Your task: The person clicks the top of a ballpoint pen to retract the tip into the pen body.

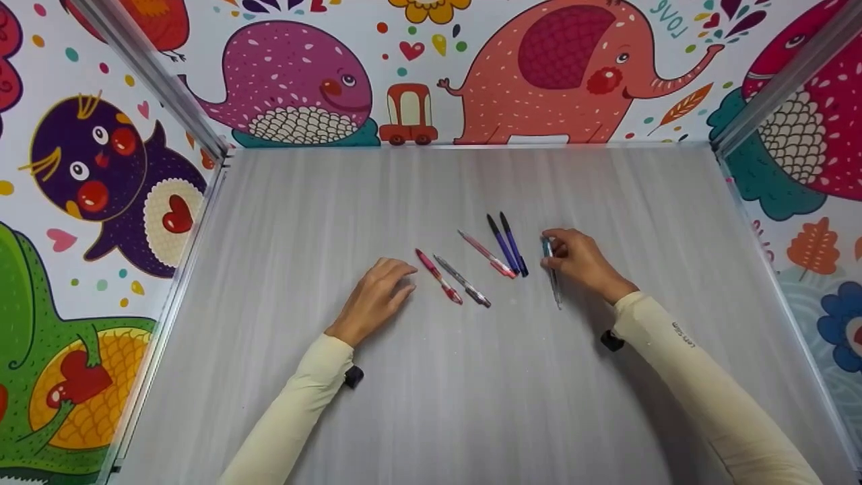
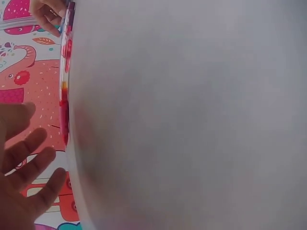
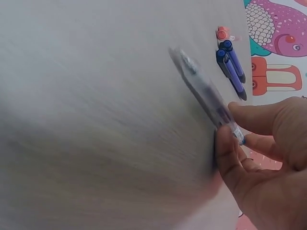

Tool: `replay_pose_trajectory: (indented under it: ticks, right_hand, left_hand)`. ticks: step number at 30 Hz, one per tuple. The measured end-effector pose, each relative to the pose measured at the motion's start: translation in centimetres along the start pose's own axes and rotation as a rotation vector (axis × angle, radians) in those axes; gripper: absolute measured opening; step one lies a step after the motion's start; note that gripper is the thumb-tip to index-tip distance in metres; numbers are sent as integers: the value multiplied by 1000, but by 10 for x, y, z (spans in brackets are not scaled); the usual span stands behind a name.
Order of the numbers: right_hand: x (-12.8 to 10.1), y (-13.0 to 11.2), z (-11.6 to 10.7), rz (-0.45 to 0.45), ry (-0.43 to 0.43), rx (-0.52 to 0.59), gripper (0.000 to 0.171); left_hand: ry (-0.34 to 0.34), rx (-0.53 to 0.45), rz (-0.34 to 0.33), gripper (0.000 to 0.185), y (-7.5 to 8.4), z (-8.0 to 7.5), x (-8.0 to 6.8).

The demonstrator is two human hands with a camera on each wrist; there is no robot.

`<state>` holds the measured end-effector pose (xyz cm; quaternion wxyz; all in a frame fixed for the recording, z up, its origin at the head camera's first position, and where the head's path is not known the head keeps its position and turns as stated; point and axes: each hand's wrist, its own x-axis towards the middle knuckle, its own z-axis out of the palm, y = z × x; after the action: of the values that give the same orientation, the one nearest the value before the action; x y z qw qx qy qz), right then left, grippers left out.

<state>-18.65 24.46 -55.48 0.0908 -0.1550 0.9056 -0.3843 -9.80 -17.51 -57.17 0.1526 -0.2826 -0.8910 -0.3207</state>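
My right hand [image 1: 582,259] is pinching the clear pen [image 1: 552,273] mid-table [image 1: 269,222], just right of five pens already lined up. Left hand [image 1: 377,296] rests flat, fingers relaxed. Looks nearly done.

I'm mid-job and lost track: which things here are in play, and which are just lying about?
In play:
- clear pen, pinched by the right hand
- left hand, flat on the table, nearest the red pen

Lying about:
- grey pen
- pink pen
- two blue pens, side by side
- cartoon walls
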Motion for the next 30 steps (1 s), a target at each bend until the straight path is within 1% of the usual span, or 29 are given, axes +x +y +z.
replay_pose_trajectory:
  ticks: [5, 10, 14, 18, 23, 27, 30]
  right_hand:
    - [-6, -4, 0, -2, 45, -38, 53]
    - [-13, -12, 3, 11, 154, -93, 48]
    - [-19, -20, 11, -13, 227, -120, 46]
    - [-26, -30, 22, -82, 255, -134, 45]
    - [-34, -43, 36, -181, 265, -137, 42]
    - [-38, -50, 43, -252, 267, -146, 41]
    - [-41, -54, 47, -288, 263, -135, 41]
  left_hand:
    - [-25, 89, 53, 26, -5, 1, 5]
    - [-46, 118, 73, 30, -8, 3, 11]
    - [-56, 154, 105, 35, -11, 5, 13]
    - [-60, 201, 139, 38, -14, 7, 16]
    - [-99, 235, 162, 36, -16, 7, 23]
    - [-139, 253, 162, 34, -18, 6, 28]
    - [-165, 262, 157, 34, -20, 6, 31]
